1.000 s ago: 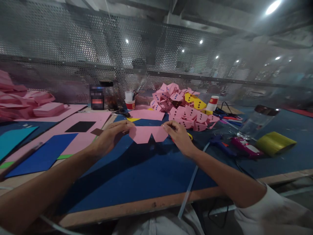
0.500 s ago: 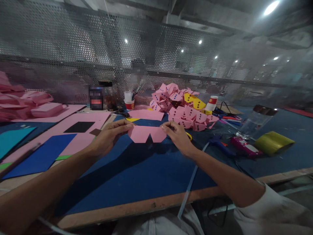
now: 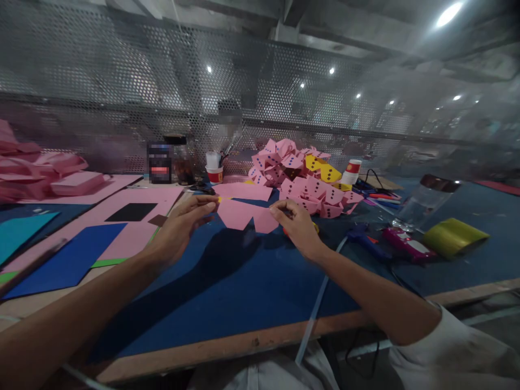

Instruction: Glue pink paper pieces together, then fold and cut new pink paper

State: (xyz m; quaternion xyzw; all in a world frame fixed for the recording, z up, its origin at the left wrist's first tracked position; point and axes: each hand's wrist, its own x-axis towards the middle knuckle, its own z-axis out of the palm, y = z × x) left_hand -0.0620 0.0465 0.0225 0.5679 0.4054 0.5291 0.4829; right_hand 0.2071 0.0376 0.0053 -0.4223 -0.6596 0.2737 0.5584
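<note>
My right hand (image 3: 298, 225) pinches the right end of a pink mask-shaped paper cutout (image 3: 244, 215) with a notch in its lower edge. The cutout hangs above the blue table mat, tilted down to the right. My left hand (image 3: 184, 219) is beside its left end, fingers somewhat apart and no longer gripping it; whether a fingertip still touches the corner is hard to see. Behind the cutout lies a flat pink sheet (image 3: 246, 191). Farther back is a heap of folded pink pieces (image 3: 280, 160) with dark dots, a yellow one (image 3: 325, 168) among them.
On the left lie blue sheets (image 3: 73, 257), a black piece (image 3: 130, 212) and a pink pile (image 3: 36, 168). To the right are a blue glue gun (image 3: 368, 241), a magenta object (image 3: 408, 242), a yellow roll (image 3: 455, 237) and a clear jar (image 3: 426, 200). A pale strip (image 3: 320, 298) crosses the table edge.
My left hand has let go of the cutout's left end and shifted slightly left. The cutout has tilted, its left end higher, still in my right hand.
</note>
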